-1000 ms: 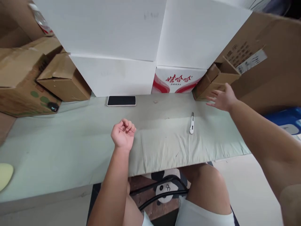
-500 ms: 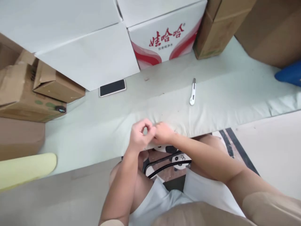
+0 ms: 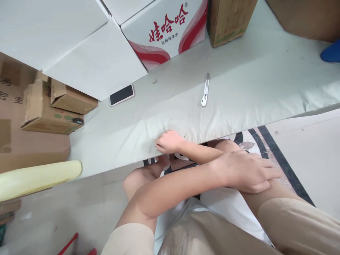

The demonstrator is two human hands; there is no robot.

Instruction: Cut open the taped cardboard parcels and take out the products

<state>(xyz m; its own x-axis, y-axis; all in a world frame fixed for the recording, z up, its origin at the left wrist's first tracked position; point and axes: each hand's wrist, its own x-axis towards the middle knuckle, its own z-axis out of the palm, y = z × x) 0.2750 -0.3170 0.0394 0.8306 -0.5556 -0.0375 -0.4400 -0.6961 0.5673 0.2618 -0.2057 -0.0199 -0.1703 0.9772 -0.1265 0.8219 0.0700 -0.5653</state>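
Observation:
My left hand [image 3: 247, 172] reaches across my body and lies on my right forearm, its fingers stretched over the skin and slightly blurred. Near the front edge of the cloth-covered table [image 3: 127, 131], my right hand [image 3: 170, 141] rests with its fingers curled in. Nothing shows in that hand, though its palm side is hidden. Beyond my hands, a white utility knife [image 3: 205, 91] lies on the cloth. A phone [image 3: 122, 95] with a dark screen lies farther left, against the white boxes.
White cartons [image 3: 98, 60], one a red-printed box [image 3: 164, 33], line the back. Brown cardboard boxes [image 3: 57, 106] stand left, with a pale yellow rounded object [image 3: 39, 177] before them. A tall brown box [image 3: 230, 21] and a blue object [image 3: 330, 53] are at right.
My hands have come apart. The left one has moved right onto my right forearm; the right one stays at the table edge. The view has shifted.

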